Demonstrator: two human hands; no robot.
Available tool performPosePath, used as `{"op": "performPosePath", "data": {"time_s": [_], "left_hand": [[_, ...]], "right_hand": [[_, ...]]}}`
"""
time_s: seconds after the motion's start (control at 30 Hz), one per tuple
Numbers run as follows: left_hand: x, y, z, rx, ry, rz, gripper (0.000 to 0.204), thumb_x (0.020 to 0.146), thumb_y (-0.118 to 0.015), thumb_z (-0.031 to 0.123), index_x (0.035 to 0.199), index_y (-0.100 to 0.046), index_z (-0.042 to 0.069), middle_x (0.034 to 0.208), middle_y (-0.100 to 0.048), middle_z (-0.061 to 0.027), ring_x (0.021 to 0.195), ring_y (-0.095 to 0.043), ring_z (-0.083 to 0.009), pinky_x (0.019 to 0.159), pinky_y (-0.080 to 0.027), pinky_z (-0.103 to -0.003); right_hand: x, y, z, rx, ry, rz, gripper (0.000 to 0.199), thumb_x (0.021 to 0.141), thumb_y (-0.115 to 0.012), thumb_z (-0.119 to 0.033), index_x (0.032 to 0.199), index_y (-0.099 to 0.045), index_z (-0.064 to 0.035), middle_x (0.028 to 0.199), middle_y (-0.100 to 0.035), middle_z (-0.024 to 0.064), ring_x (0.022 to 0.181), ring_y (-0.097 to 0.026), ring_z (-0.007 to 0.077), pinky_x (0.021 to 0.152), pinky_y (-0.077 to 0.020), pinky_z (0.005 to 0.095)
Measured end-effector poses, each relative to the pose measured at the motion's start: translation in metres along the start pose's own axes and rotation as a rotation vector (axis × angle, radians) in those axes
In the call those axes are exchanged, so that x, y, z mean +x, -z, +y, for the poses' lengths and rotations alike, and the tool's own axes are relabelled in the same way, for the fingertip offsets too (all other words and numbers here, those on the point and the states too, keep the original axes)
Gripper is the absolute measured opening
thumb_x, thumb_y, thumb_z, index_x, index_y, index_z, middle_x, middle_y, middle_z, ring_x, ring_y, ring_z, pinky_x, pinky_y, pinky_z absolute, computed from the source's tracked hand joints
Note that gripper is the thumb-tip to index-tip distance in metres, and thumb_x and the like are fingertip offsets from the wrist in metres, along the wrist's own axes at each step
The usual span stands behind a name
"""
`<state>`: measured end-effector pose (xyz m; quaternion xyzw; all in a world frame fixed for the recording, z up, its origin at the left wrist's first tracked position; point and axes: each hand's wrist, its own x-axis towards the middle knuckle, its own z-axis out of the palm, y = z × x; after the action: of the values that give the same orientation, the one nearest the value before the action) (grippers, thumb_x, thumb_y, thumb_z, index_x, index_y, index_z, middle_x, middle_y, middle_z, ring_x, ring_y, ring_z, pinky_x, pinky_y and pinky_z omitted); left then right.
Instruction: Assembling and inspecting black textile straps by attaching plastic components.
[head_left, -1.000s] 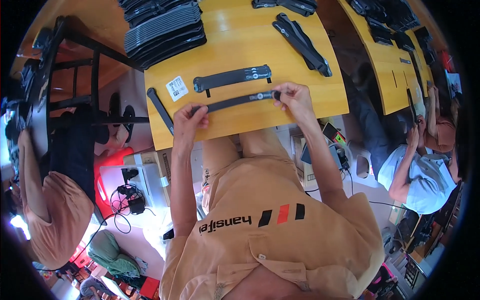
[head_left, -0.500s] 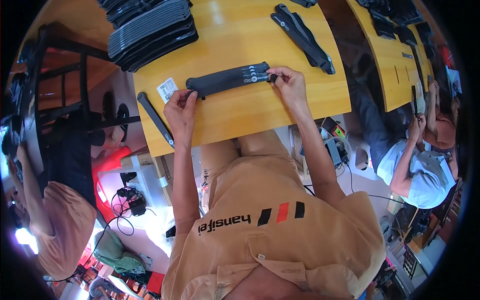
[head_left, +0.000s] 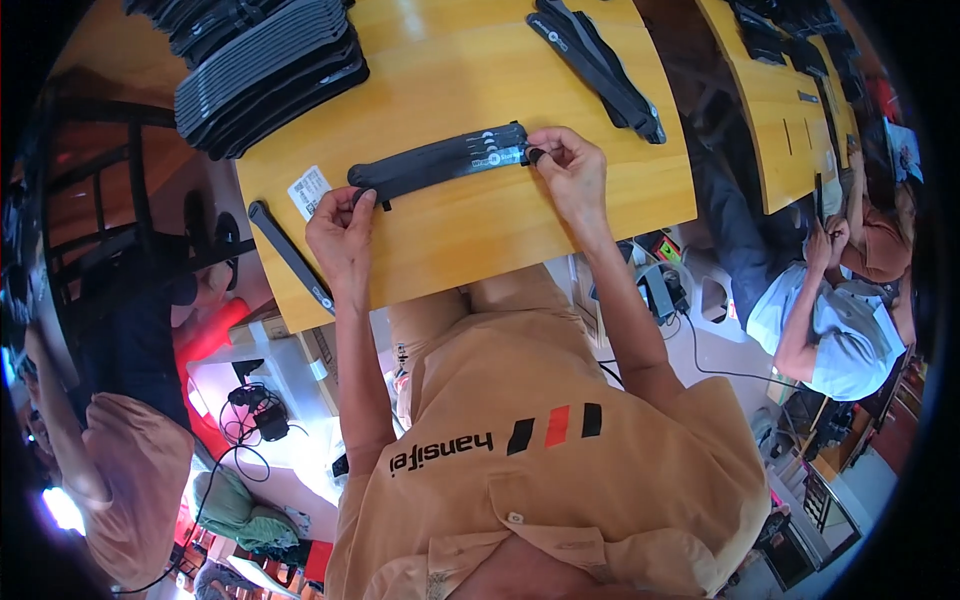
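Two hands pinch black strap (head_left: 440, 162) ends; white label (head_left: 308, 191), loose strip (head_left: 290, 257) beside

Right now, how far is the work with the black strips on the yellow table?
Done, it seems: a big stack of black strips lies at the far left of the table. In hand: the left hand and right hand each hold one end of a pair of strips, one laid on the other. Possibly left: a single strip near the table edge and more strips at the far right.
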<state>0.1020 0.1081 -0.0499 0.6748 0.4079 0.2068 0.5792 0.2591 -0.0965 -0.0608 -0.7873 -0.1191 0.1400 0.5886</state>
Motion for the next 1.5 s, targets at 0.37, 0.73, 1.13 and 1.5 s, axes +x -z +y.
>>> {"op": "performPosePath", "data": {"time_s": [0.37, 0.73, 1.13, 1.5], "left_hand": [[0.0015, -0.0017, 0.0027, -0.029, 0.025, 0.006, 0.009, 0.077, -0.067, 0.005, 0.079, -0.060, 0.000, 0.062, -0.053, 0.0018, 0.049, -0.043, -0.0021, 0.043, -0.033, -0.016], [0.0015, -0.0043, 0.0073, 0.003, 0.058, 0.017, 0.011, 0.077, -0.067, 0.005, 0.079, -0.059, -0.001, 0.061, -0.053, 0.0013, 0.048, -0.044, -0.0031, 0.043, -0.034, -0.017], [0.0032, -0.0038, 0.0020, 0.044, 0.061, 0.028, 0.011, 0.076, -0.068, 0.006, 0.078, -0.059, -0.001, 0.060, -0.054, 0.0010, 0.047, -0.044, -0.0033, 0.042, -0.034, -0.017], [0.0022, -0.0052, 0.0055, 0.030, 0.065, 0.033, 0.011, 0.077, -0.068, 0.006, 0.078, -0.059, -0.001, 0.060, -0.053, 0.0013, 0.046, -0.043, -0.0032, 0.041, -0.033, -0.017]], "right_hand": [[0.0028, -0.0035, 0.0015, 0.109, 0.009, 0.067, 0.009, 0.071, -0.056, 0.006, 0.079, -0.061, 0.0033, 0.066, -0.060, 0.0027, 0.055, -0.052, 0.0049, 0.053, -0.0426, 0.0193], [0.0030, -0.0039, -0.0023, 0.084, -0.033, 0.074, 0.013, 0.069, -0.054, 0.007, 0.079, -0.061, 0.0024, 0.064, -0.058, 0.0013, 0.055, -0.049, 0.0042, 0.052, -0.0412, 0.0184], [0.0027, -0.0042, -0.0016, 0.019, -0.020, 0.080, 0.014, 0.067, -0.055, 0.006, 0.078, -0.062, 0.0011, 0.061, -0.058, 0.0023, 0.054, -0.051, 0.0057, 0.052, -0.0424, 0.0196], [0.0027, -0.0039, -0.0041, 0.018, -0.037, 0.081, 0.013, 0.067, -0.056, 0.005, 0.077, -0.062, 0.0009, 0.060, -0.058, 0.0029, 0.052, -0.051, 0.0062, 0.051, -0.0428, 0.0203]]}}
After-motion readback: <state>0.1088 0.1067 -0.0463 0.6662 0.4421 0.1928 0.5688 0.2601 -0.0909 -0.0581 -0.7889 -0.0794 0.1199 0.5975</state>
